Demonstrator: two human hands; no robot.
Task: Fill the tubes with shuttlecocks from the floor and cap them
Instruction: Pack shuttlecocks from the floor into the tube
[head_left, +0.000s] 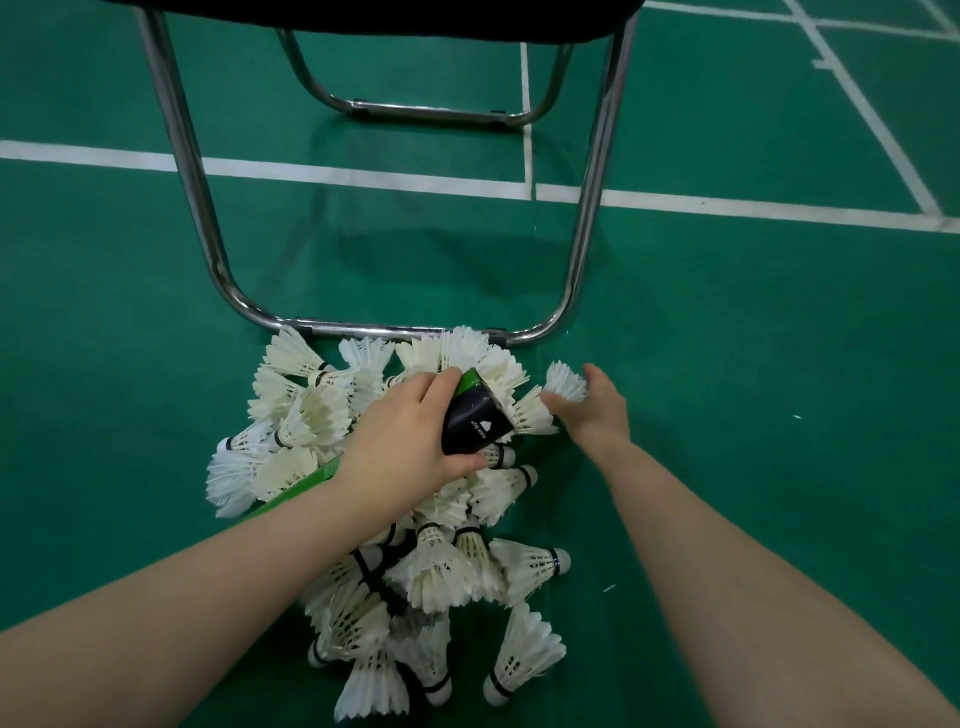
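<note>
A heap of white feather shuttlecocks (441, 571) lies on the green court floor in front of me. My left hand (405, 441) grips a black and green tube (475, 421) near its end, held over the heap; the end reads "PUSH OUT". My right hand (597, 405) is at the right edge of the heap, its fingers closed on the cork end of a single shuttlecock (563, 382) whose feathers point away from me. Another green tube (296, 488) lies partly buried under shuttlecocks at the left.
A chair with chrome tube legs (363, 330) stands just behind the heap, its front floor bar touching the far shuttlecocks. White court lines (363, 176) cross the green floor (779, 364) beyond.
</note>
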